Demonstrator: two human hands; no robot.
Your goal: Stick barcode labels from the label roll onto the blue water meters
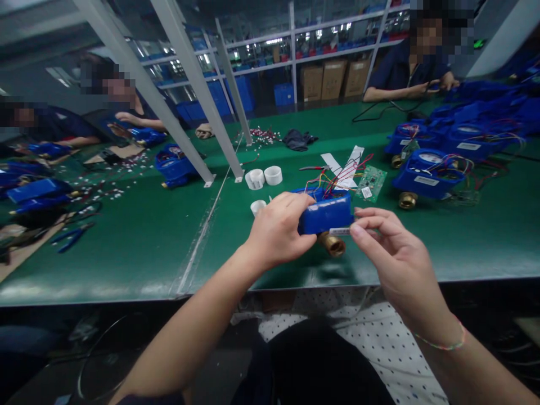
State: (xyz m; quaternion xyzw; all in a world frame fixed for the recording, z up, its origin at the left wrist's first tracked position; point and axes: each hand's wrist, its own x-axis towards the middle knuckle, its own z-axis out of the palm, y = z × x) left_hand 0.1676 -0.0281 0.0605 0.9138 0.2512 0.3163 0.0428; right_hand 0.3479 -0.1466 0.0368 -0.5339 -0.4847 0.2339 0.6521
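Note:
A blue meter housing with a threaded brass pipe fitting sits on the green bench in front of me. My left hand is wrapped round the housing's left end. Between the thumb and fingers of my right hand is a small white label strip, close against the housing's lower front edge; I cannot tell whether it touches. Red, yellow and dark wires rise from the housing's open top toward a green circuit board lying just behind it. White paper strips lie under the wires.
Rolls of white labels stand behind my left hand. More blue meters crowd the right side, and another meter stands by the grey posts. Pliers lie at left. Co-workers sit across the bench.

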